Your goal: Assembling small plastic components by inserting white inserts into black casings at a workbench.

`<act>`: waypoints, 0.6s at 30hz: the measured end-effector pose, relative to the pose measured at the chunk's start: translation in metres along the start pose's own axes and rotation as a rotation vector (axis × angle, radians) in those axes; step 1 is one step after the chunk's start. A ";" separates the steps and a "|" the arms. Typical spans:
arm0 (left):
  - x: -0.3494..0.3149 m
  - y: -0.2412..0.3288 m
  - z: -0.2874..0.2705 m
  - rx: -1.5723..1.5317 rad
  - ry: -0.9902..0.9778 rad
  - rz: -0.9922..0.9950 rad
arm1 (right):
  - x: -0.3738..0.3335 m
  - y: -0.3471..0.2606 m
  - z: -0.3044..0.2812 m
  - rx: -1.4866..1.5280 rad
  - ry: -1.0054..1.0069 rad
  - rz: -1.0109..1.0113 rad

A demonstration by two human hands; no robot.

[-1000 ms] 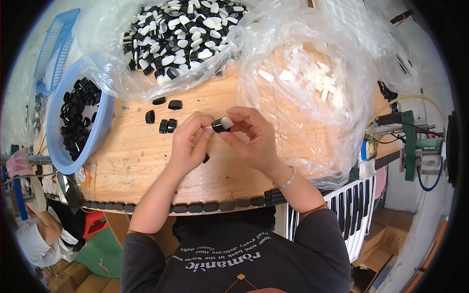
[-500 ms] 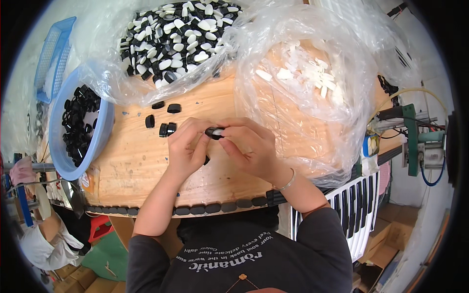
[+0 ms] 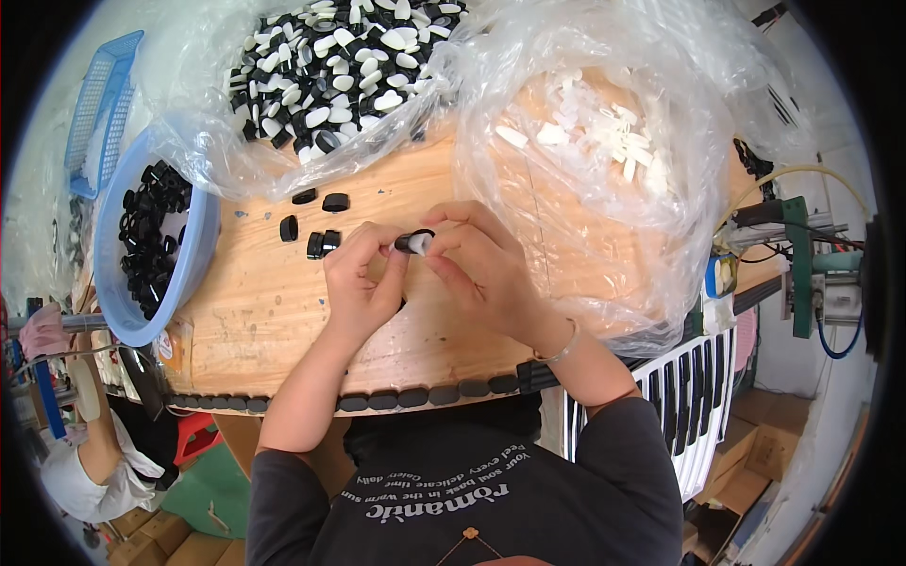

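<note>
My left hand [image 3: 362, 278] is closed on a small black cap [image 3: 404, 243], pinched between thumb and fingers and tilted toward the right. A whitish piece [image 3: 416, 244] shows in the cap's open end. Just right of it, my right hand [image 3: 486, 269] has its index fingertip at the whitish piece, the thumb standing a little apart below. Whether that fingertip presses on the piece cannot be made out. Left of my hands, several loose black caps [image 3: 324, 244] lie on the wooden table [image 3: 255, 330].
A blue basin [image 3: 203, 255] of black parts stands at the left. Behind, clear plastic sheeting holds a heap of black-and-white caps [image 3: 340, 75]. White pieces [image 3: 618, 141] lie on a plastic bag at the right. Machinery [image 3: 802, 264] stands far right. Another person's arm [image 3: 97, 453] shows far left.
The cap has turned, showing more of the whitish piece at its open end. My right hand's fingers have lifted and spread a little, while the left has barely moved.
</note>
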State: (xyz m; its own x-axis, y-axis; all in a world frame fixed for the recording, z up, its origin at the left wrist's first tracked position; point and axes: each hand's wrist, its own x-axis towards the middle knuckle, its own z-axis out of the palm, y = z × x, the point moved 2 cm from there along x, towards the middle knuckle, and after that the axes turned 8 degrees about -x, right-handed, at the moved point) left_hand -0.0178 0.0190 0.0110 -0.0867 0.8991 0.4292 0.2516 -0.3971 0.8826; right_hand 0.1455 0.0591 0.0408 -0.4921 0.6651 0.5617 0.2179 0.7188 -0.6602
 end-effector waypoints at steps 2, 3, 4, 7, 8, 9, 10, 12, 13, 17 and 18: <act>0.001 -0.001 0.000 -0.026 0.022 0.016 | 0.001 0.001 0.000 -0.010 0.044 0.021; 0.001 -0.001 -0.001 -0.026 0.021 0.016 | 0.002 0.000 0.000 -0.010 0.045 0.021; 0.001 -0.001 -0.001 -0.024 0.021 0.024 | 0.002 0.000 0.001 0.035 0.020 0.076; 0.001 0.002 -0.002 -0.007 -0.004 0.048 | 0.001 0.003 0.001 0.071 0.001 0.080; 0.002 0.003 -0.002 0.010 -0.028 0.063 | 0.001 0.003 0.000 0.062 0.006 0.028; 0.002 0.005 -0.002 0.010 -0.028 0.063 | 0.001 0.004 0.000 0.063 0.006 0.028; 0.003 0.007 -0.001 0.022 -0.033 0.076 | 0.002 0.005 0.000 0.076 0.006 0.024; 0.004 0.008 -0.001 0.033 -0.040 0.090 | 0.002 0.005 0.001 0.089 0.007 0.019; 0.004 0.008 -0.001 0.048 -0.038 0.099 | 0.001 0.006 0.003 0.096 0.021 0.045; 0.002 0.008 -0.001 0.000 -0.040 0.093 | 0.001 0.005 0.003 0.109 0.039 0.080; 0.002 0.008 -0.001 0.001 -0.040 0.092 | 0.000 0.004 0.003 0.109 0.039 0.081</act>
State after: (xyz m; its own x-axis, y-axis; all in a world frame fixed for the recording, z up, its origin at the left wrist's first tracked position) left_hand -0.0171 0.0175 0.0194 -0.0246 0.8653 0.5007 0.2574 -0.4785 0.8395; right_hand 0.1438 0.0618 0.0371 -0.4432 0.7286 0.5222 0.1614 0.6379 -0.7530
